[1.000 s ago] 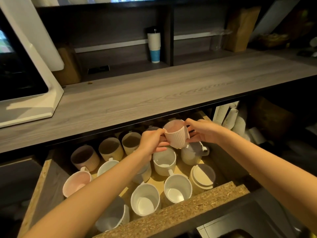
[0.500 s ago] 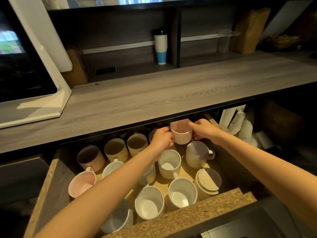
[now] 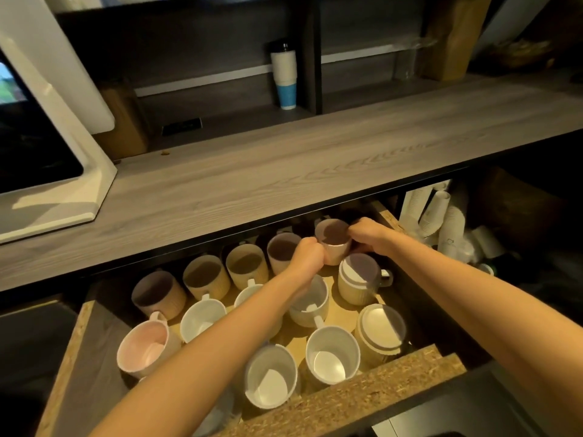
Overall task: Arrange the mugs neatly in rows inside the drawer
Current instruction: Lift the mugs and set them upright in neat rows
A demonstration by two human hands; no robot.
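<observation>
The open drawer (image 3: 372,392) holds several mugs in rough rows. At the back right, under the counter edge, stands a ribbed pink mug (image 3: 332,239). My left hand (image 3: 307,257) grips its left side and my right hand (image 3: 367,234) grips its right side. To its left the back row runs through a pink-grey mug (image 3: 282,252) and two beige ribbed mugs (image 3: 246,268). White mugs (image 3: 331,357) and a pink mug (image 3: 143,346) sit nearer the front. Two lidded ribbed mugs (image 3: 359,279) stand along the right side. My left forearm hides part of the middle mugs.
The grey wooden counter (image 3: 284,171) overhangs the back of the drawer. A white appliance (image 3: 47,152) stands at its left, a stack of paper cups (image 3: 285,80) on the shelf behind. More paper cup stacks (image 3: 441,216) lie right of the drawer.
Both hands carried the pink ribbed mug from above the middle mugs back and down to the back right corner, under the counter edge.
</observation>
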